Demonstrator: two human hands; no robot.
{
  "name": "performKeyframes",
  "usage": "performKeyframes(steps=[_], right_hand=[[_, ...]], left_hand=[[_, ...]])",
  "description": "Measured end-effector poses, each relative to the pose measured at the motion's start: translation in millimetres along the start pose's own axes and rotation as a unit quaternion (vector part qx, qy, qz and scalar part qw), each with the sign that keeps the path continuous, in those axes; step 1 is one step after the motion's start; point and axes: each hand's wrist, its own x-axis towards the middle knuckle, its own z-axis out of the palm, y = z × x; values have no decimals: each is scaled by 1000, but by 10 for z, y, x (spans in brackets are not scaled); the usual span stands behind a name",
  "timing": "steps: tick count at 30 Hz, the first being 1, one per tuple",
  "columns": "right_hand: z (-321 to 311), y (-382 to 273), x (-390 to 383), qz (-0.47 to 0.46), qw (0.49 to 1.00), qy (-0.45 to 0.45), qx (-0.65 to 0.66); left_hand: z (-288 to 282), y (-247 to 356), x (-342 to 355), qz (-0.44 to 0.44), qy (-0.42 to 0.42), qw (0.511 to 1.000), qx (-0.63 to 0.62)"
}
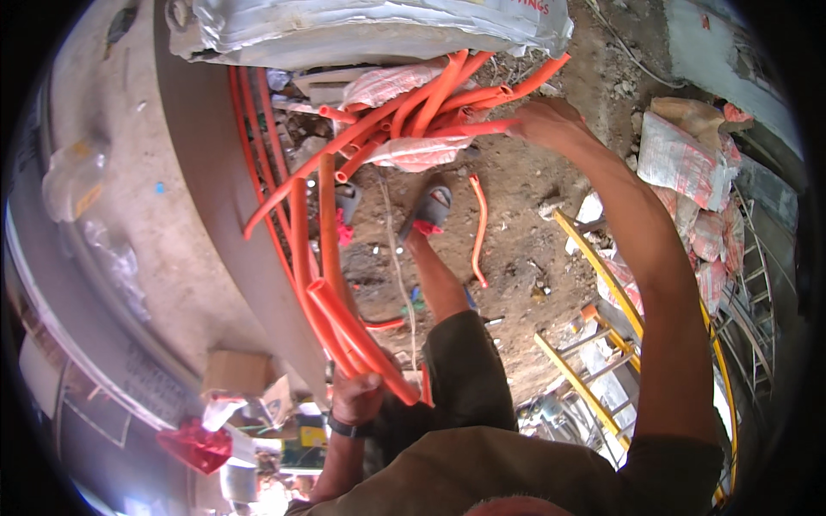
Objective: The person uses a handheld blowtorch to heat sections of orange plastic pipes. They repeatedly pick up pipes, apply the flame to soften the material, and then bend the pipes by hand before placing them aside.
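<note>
The left hand (357, 396), low and left of centre in the frame, has its grip clamped around a bundle of orange tubes (365, 342); their upper ends slant toward the upper left, and a dark wristband (350, 426) circles the wrist below. The right hand (544, 122), upper right of centre, is at the end of another orange tube (469, 130); its fingers are hard to make out, so I cannot tell whether its grip is closed on it.

That tube lies among a loose pile of orange tubes (443, 96) at the upper centre, over a white-and-red sack (422, 155). Above the pile, at the top edge, sits a large white wrapped bundle (379, 36).

Between the hands, a short orange piece (480, 230) lies apart on the dirt floor (527, 219), to the right of a sandalled foot (430, 209). A yellow ladder (602, 268) and stacked sacks (681, 161) fill the right side; a cardboard box (237, 373) and a red bag (196, 445) are at lower left.
</note>
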Motion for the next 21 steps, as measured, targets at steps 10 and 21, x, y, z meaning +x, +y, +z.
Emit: performKeyframes(steps=[10, 21], right_hand=[[844, 1565, -1300, 84, 929, -32, 360], [1560, 733, -1994, -35, 886, 411, 213]], left_hand=[[70, 265, 9, -15, 6, 991, 135], [210, 748, -129, -19, 6, 882, 472]])
